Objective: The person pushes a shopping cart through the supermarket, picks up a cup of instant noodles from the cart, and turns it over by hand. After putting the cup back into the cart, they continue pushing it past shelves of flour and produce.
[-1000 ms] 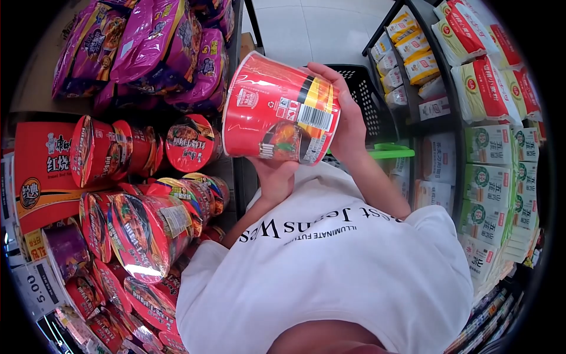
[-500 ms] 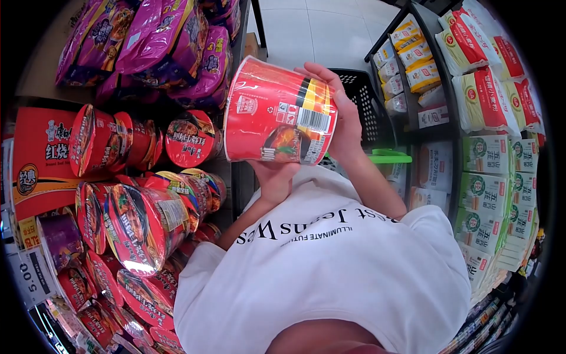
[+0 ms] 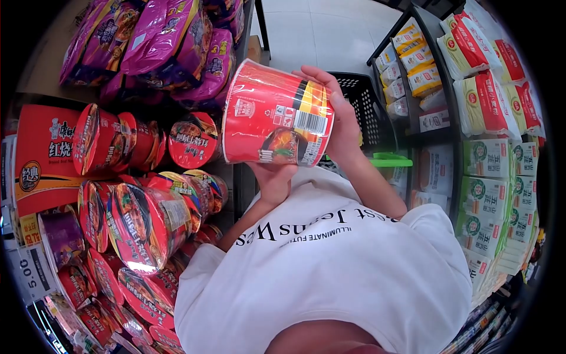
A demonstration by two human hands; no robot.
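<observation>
A red noodle tub [image 3: 268, 106] is held tilted on its side in front of the person's chest, its wide rim toward the left and its narrower base toward the right; a barcode [image 3: 309, 122] shows on the side turned up. The left hand [image 3: 273, 184] holds the tub from its near side, with most of its fingers hidden behind it; the right hand [image 3: 344, 121] is spread wide around the base end, its fingers reaching over the tub's far side; both hands grip this one tub.

Nearer the person than the tub is a white shirt [image 3: 330, 271] with black lettering; just right of the tub, partly behind the right hand, is a black basket [image 3: 386, 125] with a green handle [image 3: 389, 160]. Left of the tub one red cup [image 3: 191, 141] lies with its lid facing out, and more stacked cups [image 3: 141, 230] lie to the left and nearer; a red box [image 3: 44, 171] stands farther left of the tub; purple packs [image 3: 165, 44] are piled beyond it on the left; yellow packs [image 3: 417, 58] sit well to its right, with red-and-white bags [image 3: 480, 47] farther right still.
</observation>
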